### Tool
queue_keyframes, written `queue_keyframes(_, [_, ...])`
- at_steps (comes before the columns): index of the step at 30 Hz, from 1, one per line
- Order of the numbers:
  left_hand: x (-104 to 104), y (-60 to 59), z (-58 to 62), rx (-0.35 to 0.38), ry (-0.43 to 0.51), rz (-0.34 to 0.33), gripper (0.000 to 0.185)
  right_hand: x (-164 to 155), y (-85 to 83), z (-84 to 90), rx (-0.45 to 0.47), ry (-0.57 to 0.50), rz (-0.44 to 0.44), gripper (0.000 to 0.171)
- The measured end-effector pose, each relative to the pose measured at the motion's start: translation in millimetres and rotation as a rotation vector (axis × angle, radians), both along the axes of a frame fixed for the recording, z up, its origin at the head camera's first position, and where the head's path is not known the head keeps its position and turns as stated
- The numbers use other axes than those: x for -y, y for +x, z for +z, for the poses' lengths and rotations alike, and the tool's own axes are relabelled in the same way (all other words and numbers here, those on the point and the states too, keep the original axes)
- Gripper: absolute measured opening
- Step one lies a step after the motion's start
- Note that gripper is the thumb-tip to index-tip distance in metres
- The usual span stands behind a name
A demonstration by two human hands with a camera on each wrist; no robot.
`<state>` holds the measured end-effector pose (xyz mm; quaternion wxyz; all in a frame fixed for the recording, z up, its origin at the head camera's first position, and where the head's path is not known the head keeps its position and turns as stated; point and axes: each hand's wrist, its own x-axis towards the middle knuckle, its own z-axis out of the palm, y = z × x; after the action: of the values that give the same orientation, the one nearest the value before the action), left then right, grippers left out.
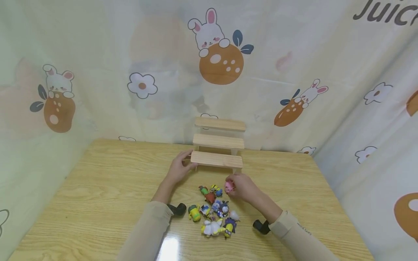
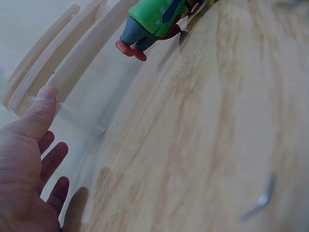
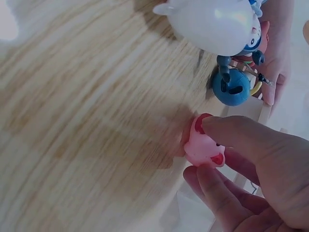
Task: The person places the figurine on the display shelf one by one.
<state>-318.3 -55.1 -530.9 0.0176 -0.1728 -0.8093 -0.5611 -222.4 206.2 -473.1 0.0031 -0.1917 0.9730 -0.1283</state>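
My right hand (image 1: 242,186) pinches a small pink toy figure (image 1: 229,187) between thumb and fingers, at the far right of a toy cluster. The right wrist view shows this round pink figure (image 3: 205,145), with red parts, at the tabletop. My left hand (image 1: 180,167) is at the left end of the lowest step of a three-step wooden display rack (image 1: 216,159), its thumb at the step's end in the left wrist view. Its other visible fingers spread loosely below; whether they touch the rack I cannot tell.
Several small figurines lie between my forearms, among them a green-and-red one (image 1: 208,194), a yellow-and-green one (image 1: 194,213), a white one (image 1: 212,228) and a purple-and-yellow one (image 1: 230,227). A patterned curtain (image 1: 163,108) hangs behind the wooden table (image 1: 107,188).
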Motion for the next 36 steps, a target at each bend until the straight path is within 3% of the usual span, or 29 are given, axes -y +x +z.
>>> queue_keyframes(13, [0, 1.0, 0.1, -0.010, 0.003, -0.002, 0.065, 5, -5.1, 27.4, 0.055, -0.035, 0.002, 0.039])
queue_keyframes(20, [0, 0.3, -0.8, -0.020, 0.011, -0.003, 0.065, 6, -12.8, 48.2, -0.049, -0.022, 0.085, 0.035])
queue_keyframes(30, [-1, 1.3, 0.5, -0.017, 0.020, -0.007, 0.064, 20, -27.8, 87.8, -0.009, -0.046, 0.044, 0.039])
queue_keyframes(36, [-1, 1.8, 0.4, -0.020, 0.019, 0.000, 0.063, 31, -43.9, 107.7, -0.075, -0.014, 0.047, 0.039])
